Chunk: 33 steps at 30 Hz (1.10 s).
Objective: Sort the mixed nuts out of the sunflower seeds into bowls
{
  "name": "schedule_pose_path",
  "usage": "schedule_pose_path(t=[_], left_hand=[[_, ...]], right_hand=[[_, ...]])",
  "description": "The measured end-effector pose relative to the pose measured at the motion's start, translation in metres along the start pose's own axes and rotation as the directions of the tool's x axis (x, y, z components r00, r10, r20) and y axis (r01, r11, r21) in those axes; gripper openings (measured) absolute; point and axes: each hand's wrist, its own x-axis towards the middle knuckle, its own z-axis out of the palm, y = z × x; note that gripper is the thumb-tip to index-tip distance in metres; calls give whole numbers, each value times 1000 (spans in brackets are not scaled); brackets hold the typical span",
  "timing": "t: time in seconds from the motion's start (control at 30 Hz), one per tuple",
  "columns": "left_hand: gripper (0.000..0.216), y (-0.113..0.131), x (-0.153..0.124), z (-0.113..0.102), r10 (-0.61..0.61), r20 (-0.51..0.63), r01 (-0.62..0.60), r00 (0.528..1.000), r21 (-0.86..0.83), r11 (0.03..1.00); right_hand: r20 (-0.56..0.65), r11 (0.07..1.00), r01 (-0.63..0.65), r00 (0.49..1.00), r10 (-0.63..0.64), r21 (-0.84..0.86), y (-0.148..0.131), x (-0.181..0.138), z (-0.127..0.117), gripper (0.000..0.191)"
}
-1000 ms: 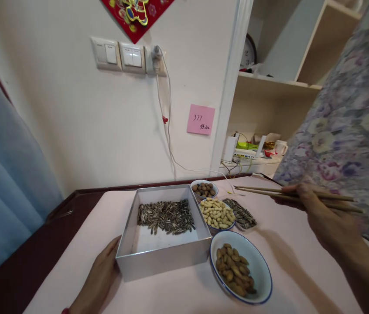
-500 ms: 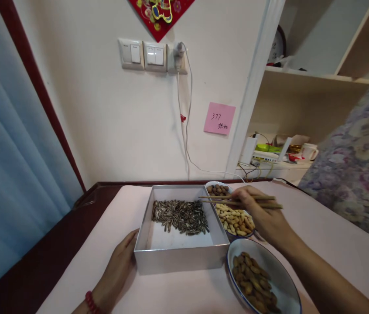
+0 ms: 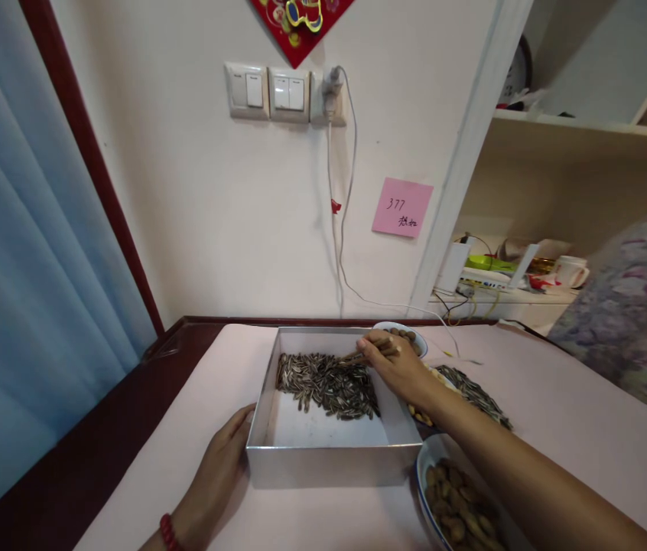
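My right hand is closed round a pair of wooden chopsticks. Their tips reach into the silver-white box, at the sunflower seeds heaped over its floor. My left hand, wearing a red bead bracelet, rests with fingers stretched out against the box's left outer wall. Peanuts show partly behind my right forearm. A blue-rimmed bowl of brown oblong nuts stands at the box's near right corner, partly covered by the arm.
Behind my right hand is a small bowl of round brown nuts. Loose striped seeds lie on the pink tabletop to the right. A white cable runs down the wall. Someone in a floral garment is at the right.
My right hand has moved left with the chopsticks, from above the peanuts to inside the box, tips now at the seeds. My left hand stays by the box. The view has shifted slightly.
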Motion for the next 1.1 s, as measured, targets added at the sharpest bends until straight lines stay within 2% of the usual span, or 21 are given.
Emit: schedule_pose_path(t=[0.17, 0.3, 0.4, 0.5, 0.63, 0.77, 0.87, 0.93, 1.03, 1.1], left_hand=[[46, -6, 1, -5, -6, 15, 6, 1000, -5, 1000], [46, -8, 0, -6, 1, 18, -1, 1000, 3, 1000], [47, -6, 0, -5, -8, 3, 8, 1000, 9, 1000], [48, -6, 1, -5, -44, -2, 44, 999, 16, 999], [46, -11, 7, -11, -21, 33, 19, 999, 61, 998], [43, -18, 13, -18, 8, 28, -12, 1000, 120, 993], [42, -18, 13, -19, 36, 35, -40, 999, 137, 990], [41, -15, 12, -17, 47, 24, -49, 999, 138, 989], [41, -9, 8, -11, 56, 3, -56, 998, 130, 990], [42, -6, 5, -8, 69, -46, -62, 997, 148, 987]], right_hand=[[-20, 1000, -6, 1000, 7, 18, 3, 0, 2, 42], [-56, 996, -32, 998, 37, 86, 0, -7, -4, 45], [-108, 987, -56, 992, 73, 150, -8, -20, -20, 44], [-196, 976, -82, 973, 122, 199, -20, -40, -47, 40], [-375, 973, -83, 913, 161, 216, -34, -73, -98, 37], [-596, 970, -76, 777, 204, 232, -33, -107, -144, 38], [-663, 957, -162, 693, 283, 240, -19, -128, -165, 40], [-663, 946, -213, 674, 324, 246, -7, -137, -171, 43], [-642, 935, -249, 680, 353, 251, 3, -140, -170, 44], [-634, 939, -235, 692, 344, 252, 0, -136, -164, 42]])
